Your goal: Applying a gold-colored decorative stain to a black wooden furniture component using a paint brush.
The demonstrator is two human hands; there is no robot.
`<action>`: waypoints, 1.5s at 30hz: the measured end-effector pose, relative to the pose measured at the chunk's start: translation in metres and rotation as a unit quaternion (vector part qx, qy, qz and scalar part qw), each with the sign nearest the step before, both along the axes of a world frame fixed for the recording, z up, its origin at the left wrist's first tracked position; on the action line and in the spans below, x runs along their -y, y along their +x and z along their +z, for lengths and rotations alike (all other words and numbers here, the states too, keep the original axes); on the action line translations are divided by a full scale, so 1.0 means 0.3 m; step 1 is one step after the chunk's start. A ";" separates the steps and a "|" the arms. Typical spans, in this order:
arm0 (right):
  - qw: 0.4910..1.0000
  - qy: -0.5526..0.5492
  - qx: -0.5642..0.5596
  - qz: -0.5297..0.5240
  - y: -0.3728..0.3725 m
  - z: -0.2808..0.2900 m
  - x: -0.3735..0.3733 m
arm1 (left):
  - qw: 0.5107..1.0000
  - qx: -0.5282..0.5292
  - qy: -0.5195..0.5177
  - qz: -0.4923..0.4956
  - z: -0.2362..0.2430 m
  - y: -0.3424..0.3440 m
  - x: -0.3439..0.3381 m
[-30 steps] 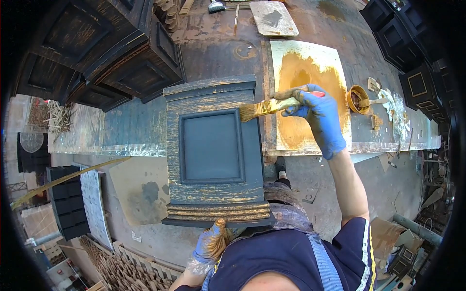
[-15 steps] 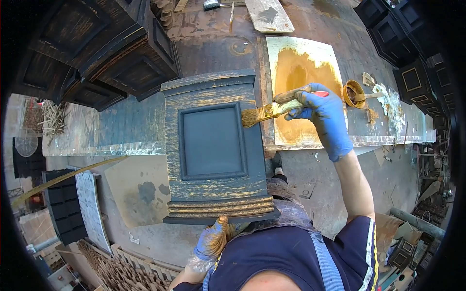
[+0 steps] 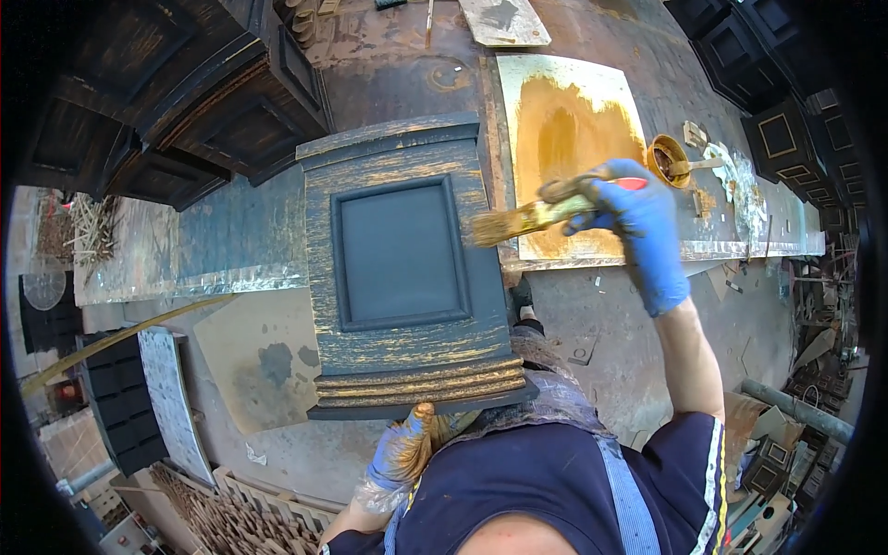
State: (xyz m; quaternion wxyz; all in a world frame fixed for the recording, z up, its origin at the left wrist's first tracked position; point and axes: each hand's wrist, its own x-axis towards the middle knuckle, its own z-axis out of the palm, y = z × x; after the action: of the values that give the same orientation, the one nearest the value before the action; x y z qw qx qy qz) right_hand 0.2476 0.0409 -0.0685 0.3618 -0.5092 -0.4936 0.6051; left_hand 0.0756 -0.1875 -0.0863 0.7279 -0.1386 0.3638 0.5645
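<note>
- Nearest to me, the left hand (image 3: 404, 453), in a blue glove smeared with gold, is curled under the bottom edge of the dark blue wooden pedestal panel (image 3: 404, 268); I cannot tell how firmly it grips, only that it touches the stepped base moulding and seems to steady the piece.
- The panel stands tilted before me, base toward my body and cap moulding away. I see gold streaks dry-brushed over its stepped base, both side rails and the upper rail; the recessed flat centre field shows plain dark blue with no gold.
- I judge the gilding of the raised frame well advanced, the base ridges most heavily covered. The top cap and the right rail look thinner, so some touching-up appears left.
- The right hand (image 3: 634, 217), in a cleaner blue glove, is closed round the handle of a flat bristle paintbrush (image 3: 523, 220) loaded with gold. The bristles hang just beside the panel's right rail; contact I cannot confirm.
- Beyond the brush lies a pale rectangular board (image 3: 555, 111) blotched with ochre-gold paint, apparently an off-loading surface.
- Farther right, a small round tin of gold paint (image 3: 668, 159) holds a stirring stick.
- Farthest, to the left, several dark panelled furniture pieces (image 3: 176, 102) rest stacked on the worn grey work surface (image 3: 388, 65).
</note>
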 end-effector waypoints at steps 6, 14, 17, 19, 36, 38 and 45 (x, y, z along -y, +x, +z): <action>0.999 0.008 -0.048 -0.023 0.045 0.051 0.030 | 1.000 -0.012 0.009 -0.012 -0.012 -0.003 0.007; 0.997 0.005 -0.024 -0.070 0.046 0.051 0.061 | 1.000 -0.016 0.018 -0.014 0.019 -0.012 -0.002; 0.996 -0.015 -0.045 -0.073 0.082 0.076 0.068 | 0.999 -0.018 0.033 -0.033 0.010 -0.009 -0.010; 0.996 -0.009 -0.061 -0.060 0.028 0.085 0.099 | 0.999 0.000 0.043 -0.024 0.006 -0.009 -0.010; 0.997 -0.042 0.006 -0.061 0.021 0.070 0.190 | 0.997 -0.003 0.058 -0.046 0.003 -0.020 -0.008; 0.994 -0.001 0.087 -0.068 0.084 0.069 0.188 | 0.997 -0.012 0.059 -0.042 0.007 -0.015 0.002; 0.996 -0.038 -0.016 -0.083 0.039 0.080 0.231 | 0.997 0.004 0.069 -0.036 -0.004 -0.008 -0.014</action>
State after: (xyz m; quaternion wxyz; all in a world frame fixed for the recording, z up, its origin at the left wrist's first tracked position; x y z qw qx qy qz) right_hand 0.2592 -0.0284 -0.0445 0.3987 -0.5522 -0.4209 0.5992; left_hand 0.0731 -0.1832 -0.0877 0.7572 -0.0768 0.3255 0.5611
